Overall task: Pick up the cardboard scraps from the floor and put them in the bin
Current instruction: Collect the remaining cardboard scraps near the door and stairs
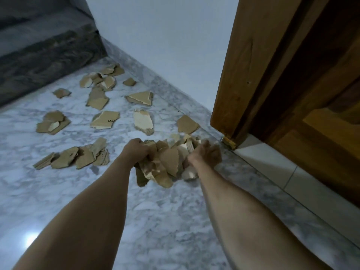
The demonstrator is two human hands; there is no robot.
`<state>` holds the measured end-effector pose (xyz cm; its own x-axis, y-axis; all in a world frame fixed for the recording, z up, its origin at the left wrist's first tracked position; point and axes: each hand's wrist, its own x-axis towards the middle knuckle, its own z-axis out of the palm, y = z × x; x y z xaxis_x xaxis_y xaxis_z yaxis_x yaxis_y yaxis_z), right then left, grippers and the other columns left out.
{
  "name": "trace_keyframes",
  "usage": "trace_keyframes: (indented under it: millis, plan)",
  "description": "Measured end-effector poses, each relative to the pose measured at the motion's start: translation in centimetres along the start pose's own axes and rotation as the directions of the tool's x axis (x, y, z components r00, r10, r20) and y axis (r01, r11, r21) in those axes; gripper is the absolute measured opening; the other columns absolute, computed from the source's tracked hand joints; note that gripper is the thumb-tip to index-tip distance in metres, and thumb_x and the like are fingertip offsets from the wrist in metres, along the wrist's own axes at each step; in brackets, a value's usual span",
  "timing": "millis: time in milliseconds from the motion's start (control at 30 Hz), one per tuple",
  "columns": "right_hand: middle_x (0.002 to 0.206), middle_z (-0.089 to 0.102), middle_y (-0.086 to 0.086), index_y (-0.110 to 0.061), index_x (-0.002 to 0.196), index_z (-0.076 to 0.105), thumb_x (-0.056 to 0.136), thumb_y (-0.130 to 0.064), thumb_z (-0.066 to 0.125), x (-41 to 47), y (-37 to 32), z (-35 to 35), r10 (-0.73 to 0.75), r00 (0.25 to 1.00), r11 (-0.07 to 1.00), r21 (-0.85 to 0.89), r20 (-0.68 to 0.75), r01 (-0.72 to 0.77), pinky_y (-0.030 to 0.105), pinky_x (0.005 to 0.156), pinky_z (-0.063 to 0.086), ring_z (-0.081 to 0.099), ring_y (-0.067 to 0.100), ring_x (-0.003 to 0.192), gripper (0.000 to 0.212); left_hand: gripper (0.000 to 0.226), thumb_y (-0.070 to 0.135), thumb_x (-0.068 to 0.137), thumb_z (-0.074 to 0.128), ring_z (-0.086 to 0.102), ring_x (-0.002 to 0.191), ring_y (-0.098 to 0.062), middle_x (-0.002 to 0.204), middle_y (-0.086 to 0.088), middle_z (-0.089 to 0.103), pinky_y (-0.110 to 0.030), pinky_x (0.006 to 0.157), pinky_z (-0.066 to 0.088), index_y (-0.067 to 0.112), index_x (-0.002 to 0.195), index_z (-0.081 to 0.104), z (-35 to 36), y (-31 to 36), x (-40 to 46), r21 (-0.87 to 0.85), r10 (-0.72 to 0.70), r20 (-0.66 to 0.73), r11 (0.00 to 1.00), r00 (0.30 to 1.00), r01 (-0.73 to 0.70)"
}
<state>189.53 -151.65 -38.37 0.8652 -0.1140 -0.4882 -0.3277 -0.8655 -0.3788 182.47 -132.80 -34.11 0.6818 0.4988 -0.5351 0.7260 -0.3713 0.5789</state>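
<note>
Between both hands I hold a bunch of torn brown cardboard scraps (168, 162) just above the marble floor (155, 221). My left hand (136, 150) grips the bunch from the left, and my right hand (206, 154) grips it from the right. Several more scraps lie scattered on the floor beyond: a heap at the left (78, 156), a printed piece (105, 119), a pale strip (143, 121) and a far cluster (103, 78). No bin is in view.
A wooden door (292, 84) and its frame stand at the right, with a white tiled threshold (272, 166) below. A dark stone step (48, 55) rises at the back left. A white wall (165, 36) closes the far side.
</note>
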Motion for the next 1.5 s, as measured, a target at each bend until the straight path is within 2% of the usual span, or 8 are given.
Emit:
trace_keyframes:
  millis: [233, 433, 567, 833, 967, 1200, 1400, 1500]
  plan:
    - [0.121, 0.060, 0.007, -0.006, 0.132, 0.050, 0.064, -0.007, 0.090, 2.4, 2.2, -5.6, -0.152, 0.927, 0.932, 0.362, 0.343, 0.018, 0.036, 0.086, 0.052, 0.058, 0.032, 0.115, 0.078, 0.012, 0.012, 0.084, 0.060, 0.056, 0.081, -0.032, 0.083, -0.013, 0.056, -0.039, 0.068, 0.049, 0.002, 0.092, 0.061, 0.2, 0.7, -0.1, -0.131, 0.010, -0.094, 0.991, 0.996, -0.022]
    - [0.138, 0.055, 0.011, -0.005, 0.144, 0.043, 0.044, -0.023, 0.094, 4.2, 5.1, -5.9, -0.045, 0.905, 0.952, 0.293, 0.424, -0.090, 0.033, 0.086, 0.051, 0.057, 0.031, 0.121, 0.114, 0.020, 0.010, 0.077, 0.072, 0.065, 0.074, -0.033, 0.085, -0.016, 0.068, -0.039, 0.061, 0.055, 0.016, 0.095, 0.074, 2.3, 0.3, -0.7, -0.329, 0.022, 0.152, 0.944, 0.988, 0.029]
    - [0.145, 0.044, 0.015, -0.004, 0.149, 0.026, 0.094, -0.016, 0.057, 3.3, 4.5, -4.1, -0.056, 0.969, 0.983, 0.181, 0.242, 0.011, 0.033, 0.099, 0.044, 0.049, 0.032, 0.129, 0.064, 0.044, 0.022, 0.056, 0.075, 0.062, 0.064, -0.030, 0.083, -0.016, 0.068, -0.032, 0.051, 0.050, 0.014, 0.099, 0.076, 3.7, 2.0, 0.3, -0.317, 0.102, 0.255, 0.948, 0.961, -0.017]
    - [0.151, 0.044, 0.013, -0.013, 0.149, 0.037, 0.096, -0.012, 0.049, 4.6, 4.0, -1.8, -0.053, 0.991, 0.974, 0.225, 0.125, 0.024, 0.038, 0.108, 0.042, 0.048, 0.030, 0.132, 0.054, 0.050, 0.026, 0.055, 0.076, 0.060, 0.100, -0.041, 0.124, -0.015, 0.046, -0.048, 0.077, 0.061, 0.013, 0.101, 0.064, 7.8, 3.1, 2.4, -0.150, 0.090, 0.148, 0.986, 0.985, -0.068]
    - [0.141, 0.053, 0.012, -0.007, 0.138, 0.049, 0.099, -0.017, 0.050, 4.6, 4.1, -2.5, -0.091, 0.979, 0.988, 0.140, 0.184, 0.066, 0.040, 0.105, 0.044, 0.052, 0.032, 0.127, 0.041, 0.054, 0.017, 0.056, 0.078, 0.065, 0.088, -0.035, 0.105, -0.017, 0.065, -0.038, 0.062, 0.058, 0.009, 0.108, 0.063, 7.8, 3.8, 2.1, -0.254, 0.126, 0.201, 0.964, 0.971, -0.073]
    - [0.127, 0.058, 0.019, -0.006, 0.119, 0.058, 0.101, -0.013, 0.046, 4.7, 1.6, -3.5, -0.198, 0.946, 0.980, 0.047, 0.256, 0.192, 0.036, 0.086, 0.048, 0.057, 0.032, 0.108, 0.022, 0.042, -0.002, 0.068, 0.076, 0.057, 0.062, -0.028, 0.081, -0.014, 0.059, -0.026, 0.041, 0.044, 0.004, 0.106, 0.057, 6.0, 2.1, 1.9, -0.439, 0.087, 0.234, 0.898, 0.968, 0.025]
    - [0.118, 0.062, 0.011, -0.011, 0.128, 0.052, 0.070, -0.003, 0.077, 5.4, -4.0, -4.3, -0.252, 0.905, 0.955, 0.236, 0.342, 0.177, 0.038, 0.087, 0.054, 0.060, 0.031, 0.110, 0.064, 0.039, -0.005, 0.072, 0.072, 0.064, 0.077, -0.035, 0.094, -0.021, 0.064, -0.037, 0.054, 0.052, 0.006, 0.106, 0.058, 0.3, -1.9, 3.5, -0.687, -0.007, 0.076, 0.725, 0.997, 0.058]
    - [0.134, 0.055, 0.014, -0.006, 0.142, 0.040, 0.063, -0.001, 0.085, 6.3, -6.8, -4.0, -0.226, 0.920, 0.957, 0.250, 0.322, 0.147, 0.044, 0.097, 0.052, 0.054, 0.035, 0.119, 0.091, 0.032, -0.005, 0.077, 0.069, 0.064, 0.068, -0.034, 0.090, -0.021, 0.062, -0.033, 0.043, 0.050, 0.006, 0.103, 0.054, -2.5, -5.1, 4.4, -0.770, -0.123, -0.015, 0.634, 0.992, 0.066]
